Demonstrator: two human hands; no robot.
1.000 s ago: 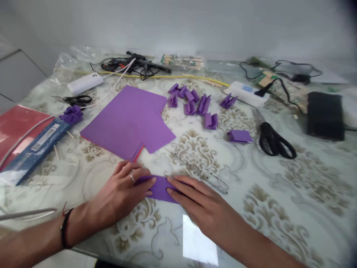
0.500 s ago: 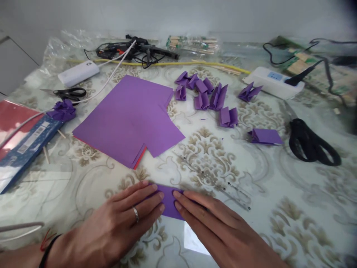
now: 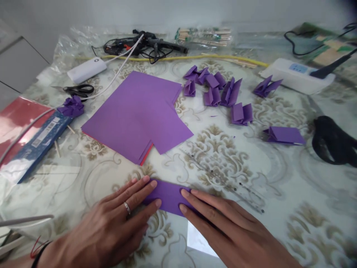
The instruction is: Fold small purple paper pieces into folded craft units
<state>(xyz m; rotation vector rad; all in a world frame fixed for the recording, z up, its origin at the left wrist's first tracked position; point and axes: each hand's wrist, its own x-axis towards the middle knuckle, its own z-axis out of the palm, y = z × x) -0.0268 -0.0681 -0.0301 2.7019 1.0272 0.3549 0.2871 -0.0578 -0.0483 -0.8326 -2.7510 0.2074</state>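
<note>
A folded strip of purple paper point(image 3: 170, 197) lies flat on the patterned tablecloth in front of me. My left hand point(image 3: 117, 216) rests on its left end, fingers stretched out, a ring on one of them. On the strip's right end lie the extended fingertips of my right hand point(image 3: 225, 223). Both hands press from above, and their fingers cover the strip's ends. Beyond them is a stack of purple paper sheets point(image 3: 131, 115) with a red edge showing underneath. Several folded purple paper pieces point(image 3: 213, 96) stand at the back right, and another folded piece point(image 3: 286, 134) lies nearer.
Black-handled scissors point(image 3: 331, 141) lie at the right, below a white power strip point(image 3: 298, 76). At the left are a second pair of scissors point(image 3: 79, 90), a white power bank point(image 3: 87, 70), crumpled purple paper point(image 3: 71, 106) and a blue-and-red packet point(image 3: 41, 137). A yellow cable point(image 3: 167, 58) crosses the back.
My left fingers have slid slightly left and my right hand slightly right, so more of the purple strip shows between them. The view has shifted a little, moving the tabletop things rightward.
</note>
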